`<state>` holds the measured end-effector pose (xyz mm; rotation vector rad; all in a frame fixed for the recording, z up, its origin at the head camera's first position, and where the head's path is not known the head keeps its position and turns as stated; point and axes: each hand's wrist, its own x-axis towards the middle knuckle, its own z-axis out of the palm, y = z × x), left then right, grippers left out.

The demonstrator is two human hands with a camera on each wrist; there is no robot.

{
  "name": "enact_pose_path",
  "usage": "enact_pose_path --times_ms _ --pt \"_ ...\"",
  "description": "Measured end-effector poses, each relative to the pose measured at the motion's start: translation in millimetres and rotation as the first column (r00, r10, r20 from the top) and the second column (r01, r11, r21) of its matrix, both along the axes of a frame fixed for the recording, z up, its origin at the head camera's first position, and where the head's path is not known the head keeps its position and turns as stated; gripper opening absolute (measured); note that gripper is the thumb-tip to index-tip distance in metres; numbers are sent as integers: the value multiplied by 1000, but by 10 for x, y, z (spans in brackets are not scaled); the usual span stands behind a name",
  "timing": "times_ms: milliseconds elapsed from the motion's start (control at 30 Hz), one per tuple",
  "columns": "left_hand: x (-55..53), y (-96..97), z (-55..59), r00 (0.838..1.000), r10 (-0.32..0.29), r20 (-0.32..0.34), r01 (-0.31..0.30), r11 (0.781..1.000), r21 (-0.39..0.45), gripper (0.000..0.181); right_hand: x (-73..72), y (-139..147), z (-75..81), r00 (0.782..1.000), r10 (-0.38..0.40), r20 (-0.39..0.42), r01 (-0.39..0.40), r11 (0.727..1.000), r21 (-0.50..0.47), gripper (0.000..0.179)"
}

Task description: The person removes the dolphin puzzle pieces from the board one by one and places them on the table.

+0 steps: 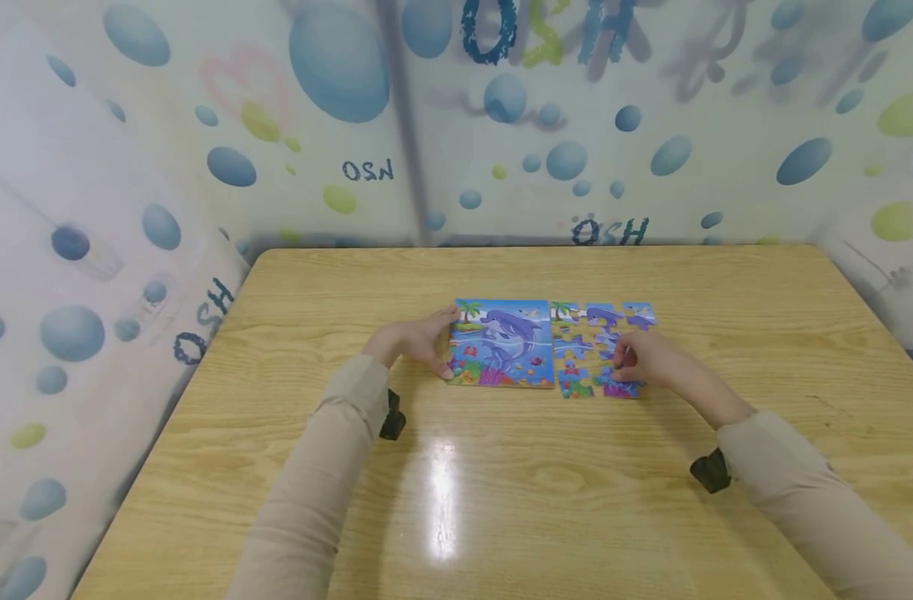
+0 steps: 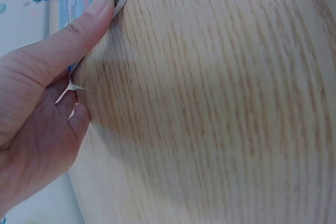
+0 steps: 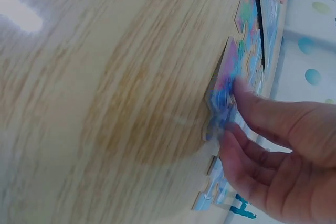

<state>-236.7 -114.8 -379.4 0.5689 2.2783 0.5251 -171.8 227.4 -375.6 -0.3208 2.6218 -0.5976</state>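
A square dolphin picture board [image 1: 501,342] lies flat on the table. My left hand [image 1: 418,340] grips its left edge, with the thumb [image 2: 97,11] on the near corner and the fingers along the side. Just right of the board, loose jigsaw pieces [image 1: 572,343] with matching dolphin art lie in rough rows with gaps. Over the near right pieces, my right hand [image 1: 651,360] pinches a jigsaw piece [image 3: 218,121] between thumb and fingertips. That piece is blurred and partly hidden by the fingers in the right wrist view.
The wood-grain table [image 1: 546,483] carries a bright light reflection near its front. A wall covering [image 1: 456,125] with blue and green dots stands behind the table's far edge and along its left side.
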Motion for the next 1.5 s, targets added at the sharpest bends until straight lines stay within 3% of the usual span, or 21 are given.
enact_pose_path --times_ms 300,600,1033,1300,1500 --pt "-11 -12 -12 1000 0 8 0 1000 5 108 -24 -18 -2 999 -21 -29 22 1000 13 21" --pt "-22 -10 -29 1000 -4 9 3 1000 10 109 -86 -254 77 989 -24 -145 15 998 -61 28" --pt "-20 -6 -10 999 12 34 -12 1000 17 109 -226 -717 77 993 79 -82 -86 993 -86 44" --pt "-11 -10 -15 999 21 30 -21 999 28 108 -276 -893 27 991 132 -26 -132 991 -29 53" --pt "-12 -16 -27 999 25 28 -26 999 36 109 -291 -977 -1 987 156 -35 -155 987 39 53"
